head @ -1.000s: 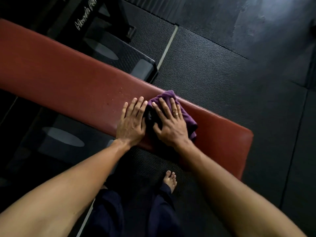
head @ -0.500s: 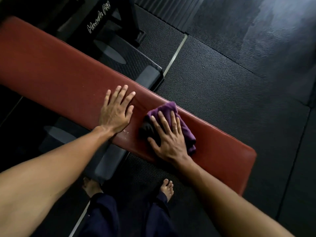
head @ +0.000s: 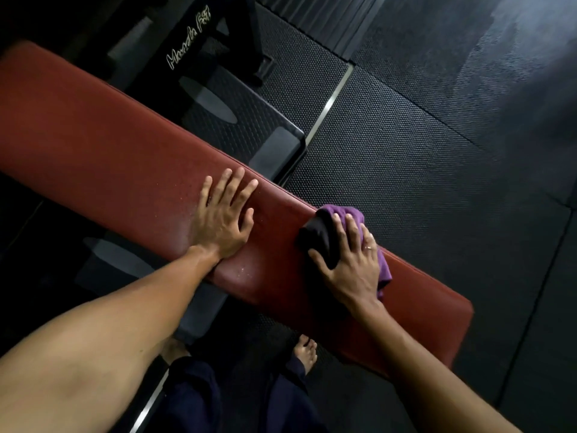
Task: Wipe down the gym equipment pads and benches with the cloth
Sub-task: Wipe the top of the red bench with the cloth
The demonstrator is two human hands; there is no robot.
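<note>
A long red padded bench (head: 109,151) runs from upper left to lower right. My left hand (head: 223,218) lies flat on the pad near its middle, fingers spread and straight. A bunched purple cloth (head: 338,214) with a dark fold sits on the pad toward the right end. My right hand (head: 351,262) presses down on the cloth with fingers spread, a ring on one finger. Small droplets speckle the pad beside my left hand.
Black textured rubber floor mats (head: 406,135) surround the bench. A dark bench frame (head: 187,51) with white lettering and a grey footplate (head: 278,148) stand behind the pad. My bare feet (head: 304,354) and dark trousers are below the bench's near edge.
My hands have moved apart. My right hand has slid the cloth toward the bench's right end while my left hand shifted left along the pad.
</note>
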